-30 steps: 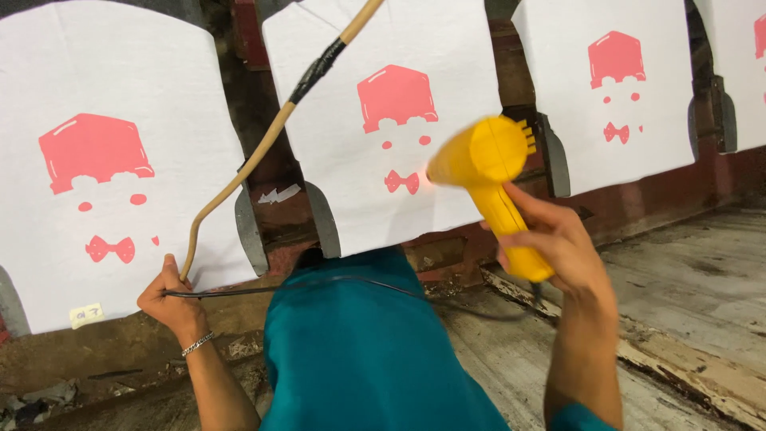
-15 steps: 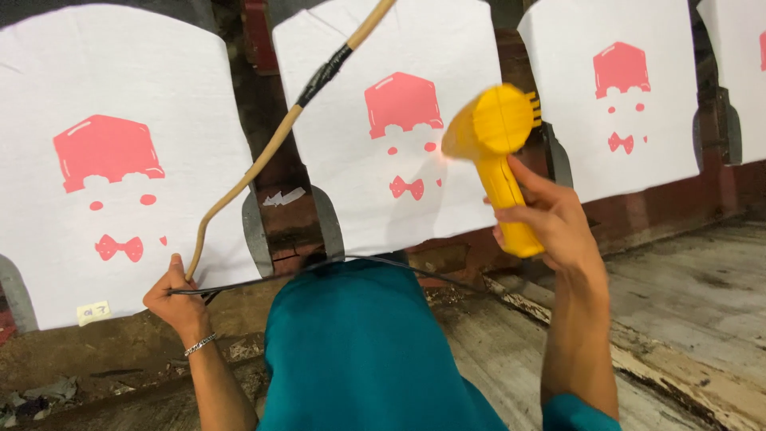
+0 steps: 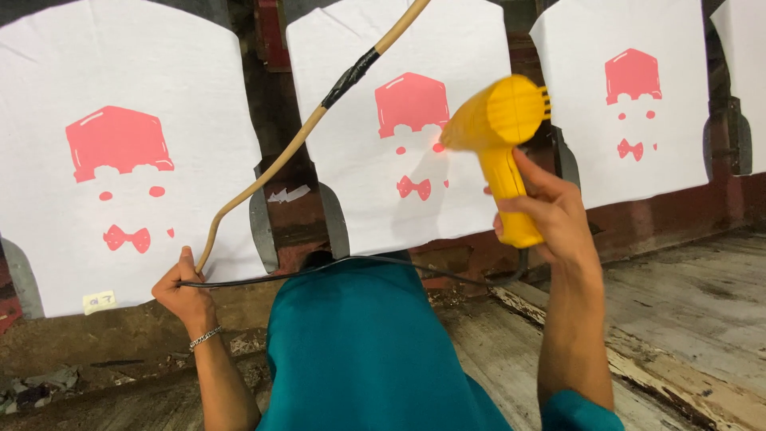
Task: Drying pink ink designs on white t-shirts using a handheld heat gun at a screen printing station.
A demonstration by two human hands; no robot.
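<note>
My right hand (image 3: 545, 214) grips the handle of a yellow heat gun (image 3: 499, 136), its nozzle aimed left at the red print on the middle white shirt (image 3: 399, 175). From the gun's base a black cord (image 3: 319, 270) runs left across my teal shirt front to my left hand (image 3: 185, 292). That hand, with a metal bracelet at the wrist, is closed on the cord where it joins a tan cable (image 3: 303, 140) taped in black that rises to the upper right.
White shirts with red hat-and-bow-tie prints hang on rounded boards: one at left (image 3: 120, 160), one at right (image 3: 630, 104), a fourth at the far right edge (image 3: 746, 40). A worn wooden ledge with peeling paint (image 3: 670, 319) lies below.
The heat gun and my right hand have moved slightly right and up across the middle shirt's print. My left hand keeps its hold on the cord.
</note>
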